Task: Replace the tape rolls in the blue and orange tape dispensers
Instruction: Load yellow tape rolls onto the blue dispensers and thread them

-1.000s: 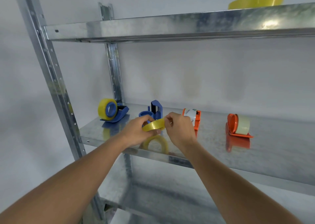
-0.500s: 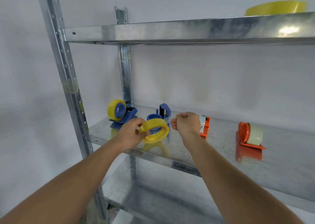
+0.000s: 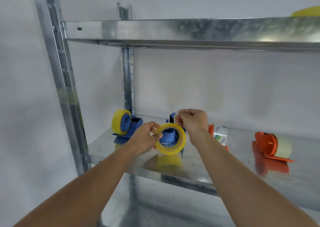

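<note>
Now left hand (image 3: 145,136) grips yellow roll (image 3: 170,138) — upright.

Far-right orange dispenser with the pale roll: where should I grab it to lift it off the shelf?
Grip the orange dispenser by its upright orange side plate, coming from the front left. The pale roll covers its right side, and the flat base lies low on the shelf.
</note>
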